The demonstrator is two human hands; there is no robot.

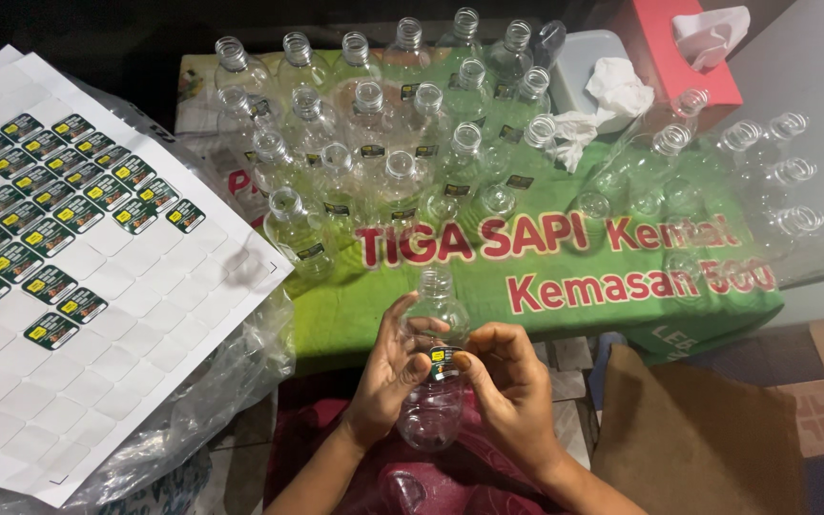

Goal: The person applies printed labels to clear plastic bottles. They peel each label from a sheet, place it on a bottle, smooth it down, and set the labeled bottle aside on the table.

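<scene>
My left hand (388,377) and my right hand (510,381) both hold one clear empty plastic bottle (434,401) upright above my lap, neck pointing away from me. A small dark label with yellow print (442,360) sits on the bottle's front, under my right thumb and left fingertips. To the left lies a white sticker sheet (88,277) with several of the same dark labels left on its upper part; many spots are peeled bare.
A green printed box (565,286) serves as a table and carries many clear uncapped bottles (374,143), some labelled, some lying on their sides at the right (717,181). A red tissue box (679,52) and crumpled tissues stand at the back. A brown bag (698,429) lies lower right.
</scene>
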